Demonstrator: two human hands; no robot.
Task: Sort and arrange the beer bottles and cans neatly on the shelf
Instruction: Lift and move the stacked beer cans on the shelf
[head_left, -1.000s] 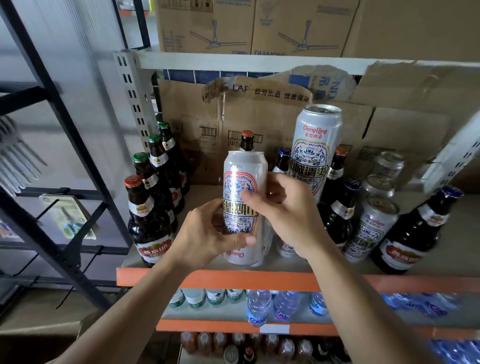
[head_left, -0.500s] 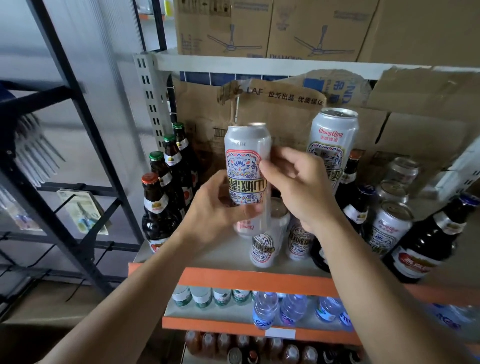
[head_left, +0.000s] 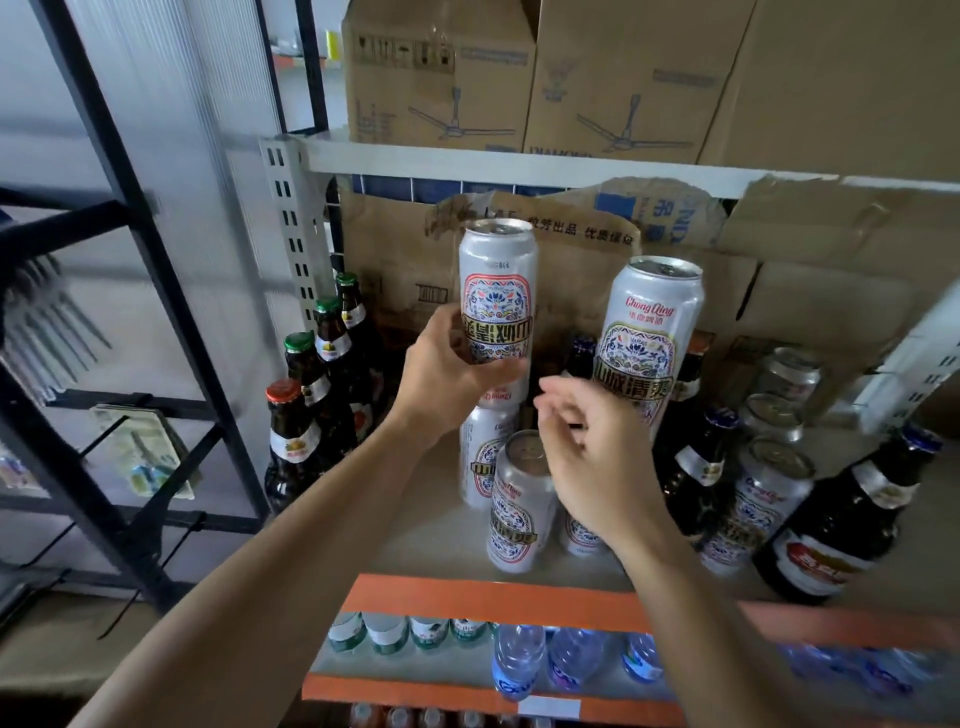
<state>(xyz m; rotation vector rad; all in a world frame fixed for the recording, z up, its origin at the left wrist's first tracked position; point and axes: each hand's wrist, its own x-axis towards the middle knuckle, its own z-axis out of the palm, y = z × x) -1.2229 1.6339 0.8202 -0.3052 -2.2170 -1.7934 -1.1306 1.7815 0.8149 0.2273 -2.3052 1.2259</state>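
My left hand (head_left: 448, 372) grips a tall silver beer can (head_left: 497, 291), its label upside down, standing on top of another silver can (head_left: 483, 457). My right hand (head_left: 597, 447) hovers just right of it with loosely bent fingers and holds nothing. In front stands a third can (head_left: 519, 506). A second stacked can (head_left: 649, 343) rises behind my right hand. A row of dark bottles (head_left: 306, 415) lines the shelf's left side. More cans (head_left: 763, 499) and dark bottles (head_left: 841, 525) stand to the right on the shelf (head_left: 493, 597) with its orange front edge.
Torn cardboard (head_left: 571, 244) backs the shelf. Boxes (head_left: 441, 78) sit on the white shelf above, close over the stacked cans. Water bottles (head_left: 519, 660) fill the shelf below. A black metal rack (head_left: 130, 291) stands to the left.
The can went up from the shelf floor onto another can. My right hand let go of it and drew back to the right; my left hand still grips it.
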